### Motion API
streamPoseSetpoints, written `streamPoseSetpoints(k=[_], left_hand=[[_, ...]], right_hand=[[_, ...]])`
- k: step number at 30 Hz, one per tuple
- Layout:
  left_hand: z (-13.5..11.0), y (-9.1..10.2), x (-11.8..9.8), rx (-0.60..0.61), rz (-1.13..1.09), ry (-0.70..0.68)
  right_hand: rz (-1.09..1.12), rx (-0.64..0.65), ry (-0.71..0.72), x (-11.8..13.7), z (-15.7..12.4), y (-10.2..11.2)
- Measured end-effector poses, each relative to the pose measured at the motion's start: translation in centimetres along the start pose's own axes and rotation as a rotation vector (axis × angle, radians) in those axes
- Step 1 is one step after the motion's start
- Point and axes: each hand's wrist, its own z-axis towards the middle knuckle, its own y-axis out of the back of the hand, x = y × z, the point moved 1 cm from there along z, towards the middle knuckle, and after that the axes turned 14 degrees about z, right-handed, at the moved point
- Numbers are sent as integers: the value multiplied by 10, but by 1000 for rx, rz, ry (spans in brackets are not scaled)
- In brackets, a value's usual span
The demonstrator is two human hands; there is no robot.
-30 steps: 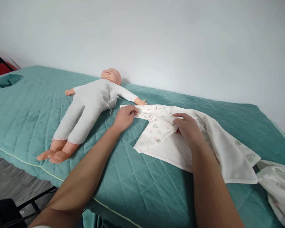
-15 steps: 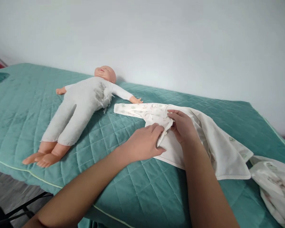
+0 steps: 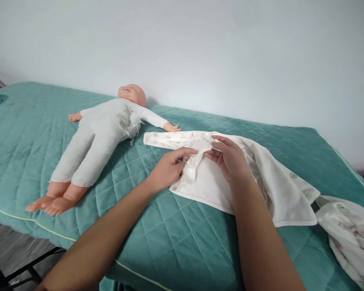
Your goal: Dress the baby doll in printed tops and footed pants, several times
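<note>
A white baby shirt [image 3: 212,186] with small printed figures lies spread on the bed, its front opened out and one sleeve stretched to the left. My left hand [image 3: 171,167] is closed on the shirt's front flap, thumb and fingers around the cloth. Near the collar, my right hand [image 3: 229,155] pinches the upper edge of the shirt. To the left a baby doll [image 3: 101,119] lies on its back, with a white cloth body, torn at one side. One of its hands rests just above the shirt's sleeve cuff.
A green quilted cover [image 3: 157,230] spreads over the bed, which stands against a pale wall [image 3: 200,52]. At the right edge lies a bunched white printed garment [image 3: 348,234]. A dark metal frame [image 3: 33,264] shows at the lower left above the grey floor.
My left hand has moved left and slightly away from me, drawing the shirt's flap that way and uncovering more of the inside. My right hand stays near the collar.
</note>
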Motion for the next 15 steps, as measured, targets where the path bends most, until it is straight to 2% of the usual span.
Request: streamPoseSetpoints(k=[2, 4, 8, 15], left_hand=[[3, 2, 1, 18, -182, 121], [4, 2, 0, 37, -256, 186], [4, -3, -5, 39, -181, 215], [9, -8, 0, -66, -168, 291]], right_hand=[[9, 72, 45, -1, -2, -3], [7, 153, 80, -4, -3, -7], [-19, 299, 61, -10, -7, -16], [-130, 395, 96, -16, -6, -18]])
